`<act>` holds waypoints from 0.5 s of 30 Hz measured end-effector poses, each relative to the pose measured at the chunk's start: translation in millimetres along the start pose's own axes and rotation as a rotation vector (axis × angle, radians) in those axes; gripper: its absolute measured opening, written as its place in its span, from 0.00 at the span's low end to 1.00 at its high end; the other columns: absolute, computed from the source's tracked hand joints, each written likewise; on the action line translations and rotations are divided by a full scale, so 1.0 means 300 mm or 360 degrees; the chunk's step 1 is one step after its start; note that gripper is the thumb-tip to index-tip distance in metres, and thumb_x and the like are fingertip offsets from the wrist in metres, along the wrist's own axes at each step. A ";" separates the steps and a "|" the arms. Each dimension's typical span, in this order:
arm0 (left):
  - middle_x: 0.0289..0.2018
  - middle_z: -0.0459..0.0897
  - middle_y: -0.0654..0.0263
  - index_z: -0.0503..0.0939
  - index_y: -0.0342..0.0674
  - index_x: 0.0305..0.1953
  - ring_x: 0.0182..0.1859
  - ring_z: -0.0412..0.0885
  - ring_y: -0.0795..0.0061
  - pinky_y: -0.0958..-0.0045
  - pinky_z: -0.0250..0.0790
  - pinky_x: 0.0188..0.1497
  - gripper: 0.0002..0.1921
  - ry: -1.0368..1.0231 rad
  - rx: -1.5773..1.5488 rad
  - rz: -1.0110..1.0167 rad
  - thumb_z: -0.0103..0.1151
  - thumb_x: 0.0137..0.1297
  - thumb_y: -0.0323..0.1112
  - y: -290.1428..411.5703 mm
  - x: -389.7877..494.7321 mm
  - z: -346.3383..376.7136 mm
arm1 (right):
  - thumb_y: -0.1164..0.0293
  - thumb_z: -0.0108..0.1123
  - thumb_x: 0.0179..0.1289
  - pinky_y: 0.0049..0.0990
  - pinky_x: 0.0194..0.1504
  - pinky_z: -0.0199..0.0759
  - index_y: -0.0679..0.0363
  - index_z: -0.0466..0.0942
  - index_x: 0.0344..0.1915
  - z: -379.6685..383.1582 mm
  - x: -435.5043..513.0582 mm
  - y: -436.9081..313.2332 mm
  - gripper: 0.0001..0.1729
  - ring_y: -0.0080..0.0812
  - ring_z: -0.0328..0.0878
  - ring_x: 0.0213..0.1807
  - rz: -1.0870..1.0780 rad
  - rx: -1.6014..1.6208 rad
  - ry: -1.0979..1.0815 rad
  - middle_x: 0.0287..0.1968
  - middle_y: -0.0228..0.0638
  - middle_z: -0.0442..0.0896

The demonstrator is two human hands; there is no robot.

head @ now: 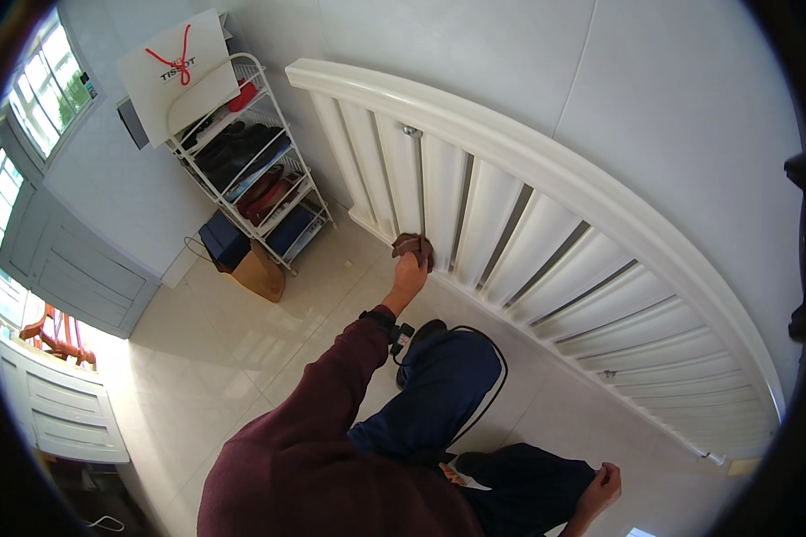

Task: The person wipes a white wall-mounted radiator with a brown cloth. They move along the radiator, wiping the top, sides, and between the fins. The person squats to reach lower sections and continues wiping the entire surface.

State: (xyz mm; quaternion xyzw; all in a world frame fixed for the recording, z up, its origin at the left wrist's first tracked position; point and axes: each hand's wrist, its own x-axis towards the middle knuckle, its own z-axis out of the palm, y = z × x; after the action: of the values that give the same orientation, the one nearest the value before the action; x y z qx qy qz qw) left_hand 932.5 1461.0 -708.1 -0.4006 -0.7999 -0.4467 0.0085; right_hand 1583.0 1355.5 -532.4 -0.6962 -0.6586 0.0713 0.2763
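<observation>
My left hand (410, 274) grips a bunched brown cloth (406, 244) and presses it against the lower part of a white slatted panel (443, 201), close to the floor. The panel has a thick rounded top rail and leans by the wall. My right hand (601, 489) rests by my bent knee, near the dark trousers; its fingers are curled, and whether they pinch the fabric cannot be told. A black device with a cable (400, 339) is strapped at my left wrist.
A white wire shoe rack (289, 134) with several shoes stands at the upper left, a white paper bag (174, 74) on top. Beside it on the tiled floor sits a brown paper bag (262, 274) with a blue box. Grey doors (87, 268) stand at the left.
</observation>
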 end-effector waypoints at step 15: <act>0.47 0.84 0.44 0.73 0.37 0.60 0.47 0.83 0.39 0.50 0.76 0.46 0.25 0.0768 -0.0386 0.0864 0.68 0.66 0.39 0.862 0.306 -0.545 | 0.78 0.59 0.69 0.36 0.36 0.75 0.66 0.81 0.39 -0.005 -0.028 0.011 0.04 0.40 0.82 0.32 -0.0036 -0.0004 0.0101 0.31 0.44 0.83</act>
State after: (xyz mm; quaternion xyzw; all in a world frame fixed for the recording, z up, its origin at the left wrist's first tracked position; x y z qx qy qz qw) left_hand 981.5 1473.6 -392.6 -0.4793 -0.5810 -0.6012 0.2670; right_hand 1585.6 1347.1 -534.8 -0.6910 -0.6575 0.0451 0.2970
